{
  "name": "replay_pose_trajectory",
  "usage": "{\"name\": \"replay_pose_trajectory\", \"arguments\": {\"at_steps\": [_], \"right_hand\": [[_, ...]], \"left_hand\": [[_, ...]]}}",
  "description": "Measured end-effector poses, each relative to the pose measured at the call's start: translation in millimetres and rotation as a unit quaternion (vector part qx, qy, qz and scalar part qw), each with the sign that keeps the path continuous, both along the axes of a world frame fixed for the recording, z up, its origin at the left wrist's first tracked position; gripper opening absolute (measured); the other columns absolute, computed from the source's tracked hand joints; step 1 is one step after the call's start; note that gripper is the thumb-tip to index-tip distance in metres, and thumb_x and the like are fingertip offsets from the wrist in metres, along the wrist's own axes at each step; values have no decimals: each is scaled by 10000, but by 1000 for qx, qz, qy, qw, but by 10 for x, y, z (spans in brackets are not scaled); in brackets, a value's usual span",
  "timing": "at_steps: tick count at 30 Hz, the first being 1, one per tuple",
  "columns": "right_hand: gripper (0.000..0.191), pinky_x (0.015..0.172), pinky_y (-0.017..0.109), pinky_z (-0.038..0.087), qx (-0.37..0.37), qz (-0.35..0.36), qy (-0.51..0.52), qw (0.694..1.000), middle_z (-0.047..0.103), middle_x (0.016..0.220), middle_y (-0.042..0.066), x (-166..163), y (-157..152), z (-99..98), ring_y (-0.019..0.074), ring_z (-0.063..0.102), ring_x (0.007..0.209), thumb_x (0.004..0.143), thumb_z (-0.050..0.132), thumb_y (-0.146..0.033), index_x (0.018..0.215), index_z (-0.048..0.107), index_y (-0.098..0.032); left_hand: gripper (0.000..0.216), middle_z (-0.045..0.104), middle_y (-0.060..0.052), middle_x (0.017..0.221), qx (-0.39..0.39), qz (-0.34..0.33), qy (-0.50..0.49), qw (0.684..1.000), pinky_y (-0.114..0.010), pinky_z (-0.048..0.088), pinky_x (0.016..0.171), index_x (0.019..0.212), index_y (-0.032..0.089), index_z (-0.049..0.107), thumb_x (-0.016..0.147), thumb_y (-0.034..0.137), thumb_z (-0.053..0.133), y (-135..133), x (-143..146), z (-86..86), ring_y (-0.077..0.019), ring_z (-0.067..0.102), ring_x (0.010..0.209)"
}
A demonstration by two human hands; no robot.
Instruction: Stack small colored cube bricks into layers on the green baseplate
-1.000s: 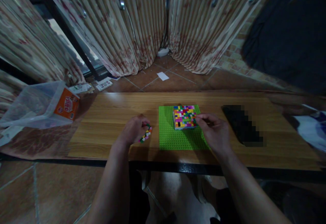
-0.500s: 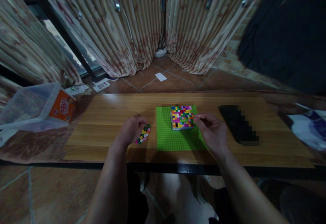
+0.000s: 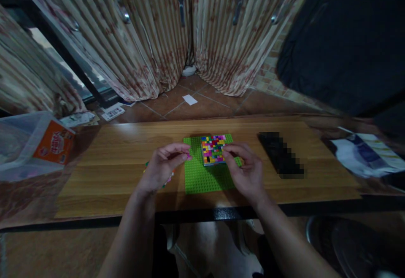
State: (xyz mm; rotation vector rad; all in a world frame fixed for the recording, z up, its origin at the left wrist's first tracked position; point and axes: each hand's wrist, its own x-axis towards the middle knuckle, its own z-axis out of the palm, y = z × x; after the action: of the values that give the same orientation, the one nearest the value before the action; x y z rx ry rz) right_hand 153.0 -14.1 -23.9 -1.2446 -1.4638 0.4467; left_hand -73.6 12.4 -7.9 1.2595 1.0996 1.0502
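A green studded baseplate (image 3: 202, 182) lies on the wooden table. On its far part stands a block built of many multicoloured toy bricks (image 3: 213, 148). My left hand (image 3: 163, 162) is over the baseplate's left edge, thumb and fingers closed on a small pink toy brick (image 3: 189, 156). Beneath and behind that hand lies a pile of loose toy bricks (image 3: 169, 179), partly hidden. My right hand (image 3: 247, 168) is at the right side of the brick block, thumb and forefinger pinched against its edge. Whether a brick sits between those fingertips is hidden.
A black, partly pixelated flat object (image 3: 280, 153) lies on the table (image 3: 117, 160) to the right. A clear plastic bin (image 3: 22, 143) with an orange label stands at the left. White and blue packaging (image 3: 363, 153) is beyond the table's right end.
My left hand has risen from the loose bricks and moved right to the baseplate, carrying a pink brick. My right hand stays by the brick block. The camera view has shifted.
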Motion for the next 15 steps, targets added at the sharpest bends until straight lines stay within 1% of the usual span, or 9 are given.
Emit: {"name": "replay_pose_trajectory", "arguments": {"at_steps": [3, 6, 8, 11, 15], "right_hand": [[139, 874, 374, 531, 13, 56, -36, 998, 704, 974, 38, -69, -57, 29, 202, 661, 961, 896, 586, -232, 937, 713, -270], [191, 900, 380, 535, 18, 110, -48, 993, 687, 1036, 41, -116, -89, 31, 196, 658, 997, 908, 576, -223, 1037, 700, -291], [208, 906, 377, 537, 23, 133, -47, 990, 672, 1074, 53, -141, -97, 24, 196, 652, 1025, 907, 589, -223, 1076, 690, -287], [194, 896, 375, 542, 21, 141, -48, 989, 670, 1067, 62, -176, -102, 17, 198, 651, 1024, 902, 616, -241, 1079, 685, -279], [131, 873, 369, 548, 17, 112, -39, 993, 690, 992, 47, -204, -108, 19, 196, 660, 978, 906, 620, -252, 1012, 694, -274]], "left_hand": [[265, 726, -25, 865, -10, -20, -55, 998, -313, 534, 811, 952, 194, 732, 699, 244, 788, -9, 141, -24, -157, 683, 792], [303, 718, -14, 856, -22, -43, -88, 995, -306, 527, 817, 979, 200, 735, 686, 229, 805, -29, 262, -38, -142, 667, 779], [316, 714, -11, 848, -33, -48, -103, 993, -288, 519, 805, 990, 202, 737, 683, 221, 811, -47, 327, -47, -131, 654, 770], [331, 712, -18, 857, -49, -34, -120, 991, -272, 509, 770, 1012, 205, 737, 690, 234, 806, -71, 401, -67, -132, 644, 769], [344, 717, -30, 882, -54, -18, -133, 989, -266, 500, 740, 1035, 206, 733, 699, 246, 794, -81, 472, -94, -144, 642, 795]]}}
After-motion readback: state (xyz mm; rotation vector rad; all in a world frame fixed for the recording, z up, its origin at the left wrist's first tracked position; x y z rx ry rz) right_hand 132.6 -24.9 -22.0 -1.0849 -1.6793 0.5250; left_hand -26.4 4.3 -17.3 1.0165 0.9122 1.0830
